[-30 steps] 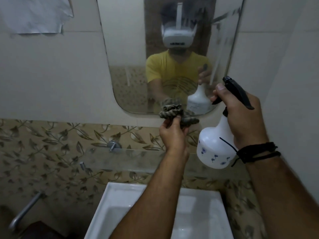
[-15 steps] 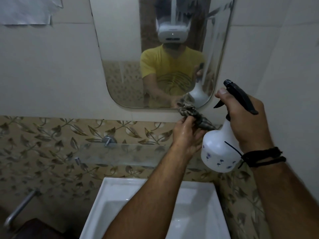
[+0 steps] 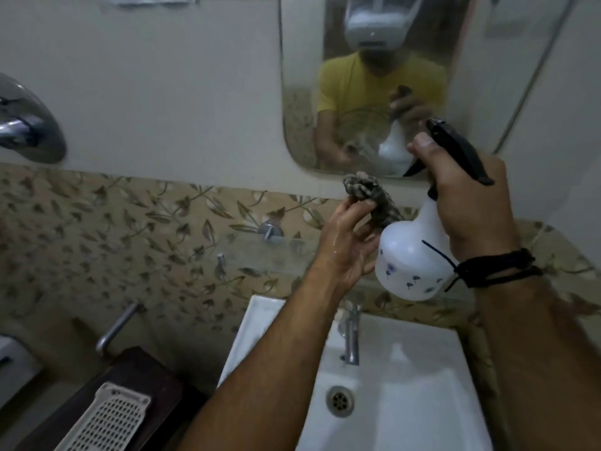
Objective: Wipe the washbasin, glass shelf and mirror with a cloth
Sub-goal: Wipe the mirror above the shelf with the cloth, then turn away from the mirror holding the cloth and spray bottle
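Left hand (image 3: 348, 242) pinches a bunched, patterned cloth (image 3: 374, 198) at its fingertips; the wad sticks up and to the rt of the fingers, long axis slanting down-right toward the spray bottle (image 3: 413, 258). Right hand (image 3: 471, 203) is clenched round the bottle's neck, index finger near the black trigger. Mirror (image 3: 406, 76) lies just above and beyond the cloth, its lower edge near the wad (so the left hand is the nearer one). Glass shelf (image 3: 260, 252) sits below-left of the fingers; washbasin (image 3: 422, 369) well below both hands.
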Demonstrator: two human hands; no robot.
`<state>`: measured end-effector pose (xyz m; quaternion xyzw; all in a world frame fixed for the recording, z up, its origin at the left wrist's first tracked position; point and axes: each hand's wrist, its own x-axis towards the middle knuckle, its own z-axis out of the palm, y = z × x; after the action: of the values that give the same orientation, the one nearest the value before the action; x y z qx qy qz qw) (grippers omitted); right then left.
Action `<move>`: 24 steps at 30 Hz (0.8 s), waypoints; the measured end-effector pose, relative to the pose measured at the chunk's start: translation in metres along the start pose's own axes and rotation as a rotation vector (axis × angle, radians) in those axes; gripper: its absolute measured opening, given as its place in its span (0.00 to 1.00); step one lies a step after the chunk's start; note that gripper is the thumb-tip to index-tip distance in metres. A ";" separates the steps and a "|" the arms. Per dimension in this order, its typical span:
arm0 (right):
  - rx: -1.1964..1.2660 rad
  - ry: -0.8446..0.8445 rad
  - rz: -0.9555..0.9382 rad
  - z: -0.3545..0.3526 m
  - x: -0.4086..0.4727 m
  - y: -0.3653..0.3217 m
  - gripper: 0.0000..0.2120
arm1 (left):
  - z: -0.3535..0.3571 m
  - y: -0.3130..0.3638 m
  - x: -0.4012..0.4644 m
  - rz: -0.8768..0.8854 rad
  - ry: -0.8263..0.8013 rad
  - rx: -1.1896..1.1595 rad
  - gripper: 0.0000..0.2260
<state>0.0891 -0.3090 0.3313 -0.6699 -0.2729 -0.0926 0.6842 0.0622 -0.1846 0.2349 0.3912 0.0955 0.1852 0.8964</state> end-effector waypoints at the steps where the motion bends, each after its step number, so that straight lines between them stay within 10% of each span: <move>1: 0.013 -0.031 -0.010 0.013 -0.002 -0.002 0.27 | -0.010 0.009 -0.006 0.041 -0.005 0.005 0.14; 24: 0.185 -0.853 0.147 0.361 -0.207 0.021 0.21 | -0.331 0.126 -0.190 0.452 0.872 0.326 0.13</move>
<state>-0.1634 -0.0077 0.1936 -0.6018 -0.4895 0.2659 0.5723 -0.2487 0.0370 0.1093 0.4230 0.4010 0.5030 0.6382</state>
